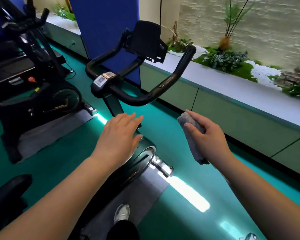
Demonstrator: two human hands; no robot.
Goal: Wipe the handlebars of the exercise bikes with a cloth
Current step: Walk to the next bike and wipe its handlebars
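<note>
A black exercise bike stands in front of me, its curved black handlebar (164,84) looping from a left horn to a raised right horn, with a black screen holder (145,38) above the middle. My right hand (210,137) grips a folded grey cloth (191,134) below and right of the bar, apart from it. My left hand (121,137) hovers flat with fingers apart over the bike's frame, below the bar, holding nothing. A second black bike with its own handlebar (24,23) stands at the far left.
A low green cabinet with a pale top (232,94) runs along the right, carrying plants and white pebbles. A blue panel (104,32) rises behind the bike. The floor is teal with grey mats under the bikes. A black saddle (9,193) sits at lower left.
</note>
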